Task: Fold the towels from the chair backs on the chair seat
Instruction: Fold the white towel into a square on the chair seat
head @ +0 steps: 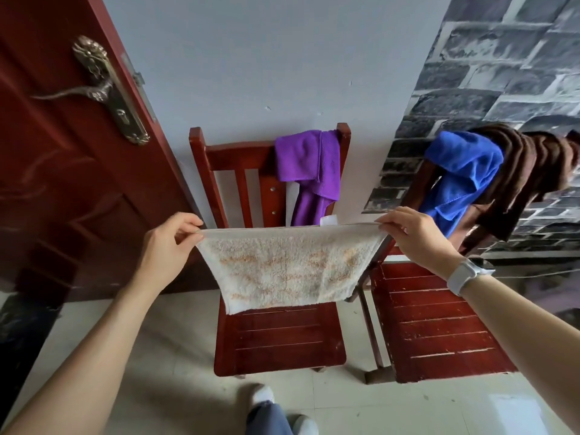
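The fingers (188, 229) of the left hand (169, 246) pinch one top corner of a white towel (288, 268). The fingers (387, 227) of the right hand (414, 237) pinch the other top corner. Both hands hold the white towel up flat and stretched wide, so it hangs down like a little curtain. It has faint orange marks on it, and a small white tag sticks up from its top edge.

The white towel hangs in the air over the seat of the left chair (279, 340), and its bottom edge is just above the seat. A white watch (464, 276) is on the right wrist.

Behind the white towel, a purple towel (309, 161) hangs over the back of the left chair, near its right post. Just beside the left chair, on its right, stands a second chair (436, 324). A blue towel (461, 171) and a brown towel (539, 171) hang over that chair's back, touching each other.

On the other side of the left chair is a dark red door (62, 183) with a metal handle (103, 89). The chairs stand on a pale tile floor (157, 372).
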